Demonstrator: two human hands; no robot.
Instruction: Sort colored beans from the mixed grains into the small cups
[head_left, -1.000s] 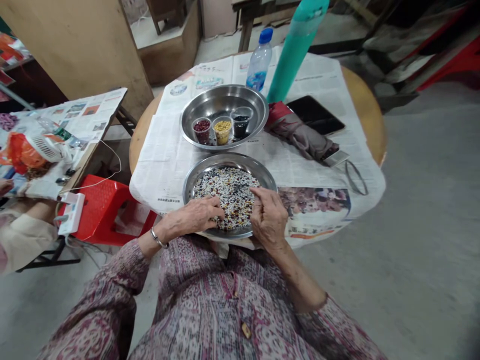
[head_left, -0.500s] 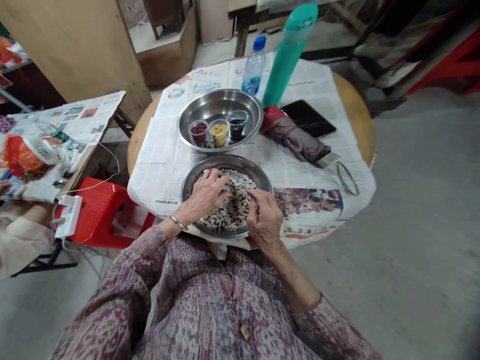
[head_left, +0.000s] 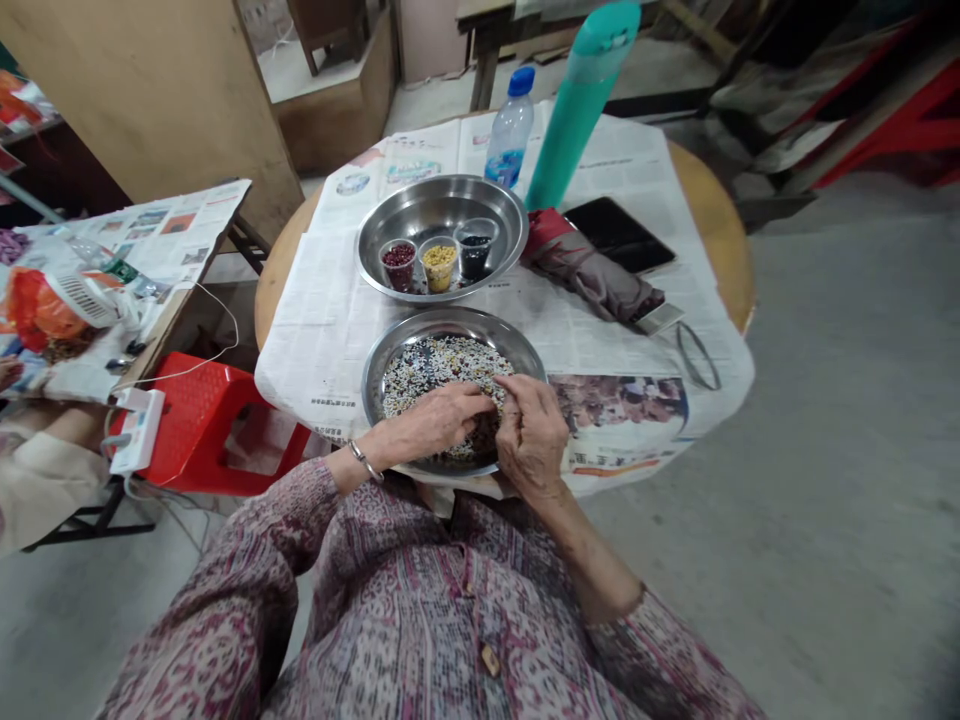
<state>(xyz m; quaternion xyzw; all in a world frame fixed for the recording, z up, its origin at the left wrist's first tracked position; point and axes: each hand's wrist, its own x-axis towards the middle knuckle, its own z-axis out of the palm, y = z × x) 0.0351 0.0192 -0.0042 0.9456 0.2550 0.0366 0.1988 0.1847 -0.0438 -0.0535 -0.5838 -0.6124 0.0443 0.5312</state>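
In front of me sits a metal basin (head_left: 375, 355) with a mix of white grains and darker and yellow beans (head_left: 442, 365) spread over its bottom. My left hand (head_left: 435, 422), with a bracelet at the wrist, lies low over the mix, fingers drawn together; what its fingertips hold is hidden. Beside it, at the basin's right rim, my right hand (head_left: 532, 435) is closed in a pinch, its contents too small to make out. Behind stands a second metal basin (head_left: 405, 205) holding cups of dark red beans (head_left: 398, 262), yellow beans (head_left: 439, 265) and black beans (head_left: 475, 255).
A blue-capped bottle (head_left: 510, 135), a tall teal bottle (head_left: 577, 110), a black tablet-like device (head_left: 619, 233) and a folded umbrella (head_left: 589, 270) lie or stand on the newspaper-covered table (head_left: 300, 350). At left are a red stool (head_left: 187, 410), a power strip (head_left: 139, 430) and another person's hand (head_left: 10, 372).
My left hand has moved right and toward me across the mix, its spread fingers now drawn together near my right hand. My right hand stays nearly in place.
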